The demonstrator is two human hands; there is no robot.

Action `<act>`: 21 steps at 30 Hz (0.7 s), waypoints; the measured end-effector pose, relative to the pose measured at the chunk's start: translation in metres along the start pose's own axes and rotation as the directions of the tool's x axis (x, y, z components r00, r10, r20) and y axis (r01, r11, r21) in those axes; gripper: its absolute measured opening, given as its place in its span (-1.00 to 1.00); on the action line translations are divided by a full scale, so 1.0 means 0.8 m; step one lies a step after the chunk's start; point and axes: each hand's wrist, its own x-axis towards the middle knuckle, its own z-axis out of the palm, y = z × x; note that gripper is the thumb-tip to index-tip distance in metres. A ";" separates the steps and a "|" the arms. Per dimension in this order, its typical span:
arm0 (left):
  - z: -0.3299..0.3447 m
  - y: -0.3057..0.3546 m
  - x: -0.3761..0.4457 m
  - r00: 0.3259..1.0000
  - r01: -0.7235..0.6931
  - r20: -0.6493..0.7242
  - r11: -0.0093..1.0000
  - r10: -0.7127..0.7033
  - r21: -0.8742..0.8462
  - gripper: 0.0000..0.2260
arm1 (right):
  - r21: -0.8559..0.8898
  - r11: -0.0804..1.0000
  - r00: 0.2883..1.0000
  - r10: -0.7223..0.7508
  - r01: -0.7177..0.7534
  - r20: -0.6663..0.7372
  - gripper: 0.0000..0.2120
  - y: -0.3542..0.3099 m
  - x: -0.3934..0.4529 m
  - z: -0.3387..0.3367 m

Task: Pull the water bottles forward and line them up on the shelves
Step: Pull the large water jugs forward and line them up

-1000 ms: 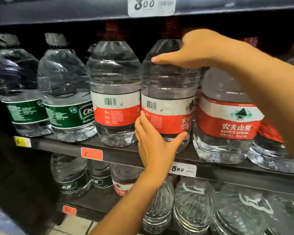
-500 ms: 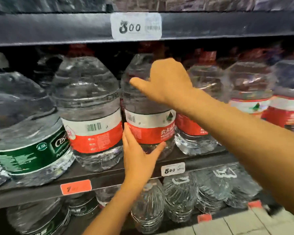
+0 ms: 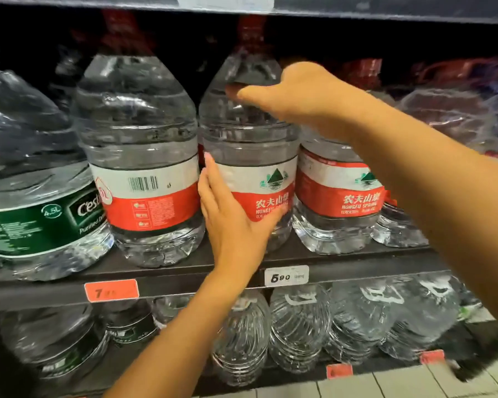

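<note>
- Middle shelf: large water bottles stand in a row along its front edge.
- Centre bottle, red-and-white label with mountain logo facing out, stands upright near the front edge, between the barcode-facing bottle on its left and a third red-label bottle on its right.
- Left hand: fingers straight and pressed together against the left side of the centre bottle's label, thumb spread across its lower front.
- Right hand: laid over the centre bottle's shoulder, thumb extended along the front; fingers are hidden behind the bottle, so their state cannot be told.
- Green-label bottle stands at the shelf's left end.
- Price tags: orange tag and white tag on the shelf's front lip.
- Lower shelf: ribbed clear bottles beneath.
</note>
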 end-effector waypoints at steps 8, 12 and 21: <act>-0.021 -0.004 0.009 0.993 -0.055 0.102 0.998 0.059 -0.039 0.20 | -0.205 0.974 0.993 -0.110 0.100 -0.038 -0.28 -0.003 0.006 0.018; 0.001 0.021 -0.013 0.998 0.043 -0.058 0.997 -0.039 0.067 0.20 | 0.134 0.991 0.997 -0.006 -0.005 0.082 -0.48 0.006 0.014 -0.007; 0.012 0.003 0.002 0.997 0.046 -0.064 0.999 -0.046 0.003 0.17 | -0.005 0.998 0.997 -0.056 0.056 -0.056 -0.38 0.001 0.016 0.019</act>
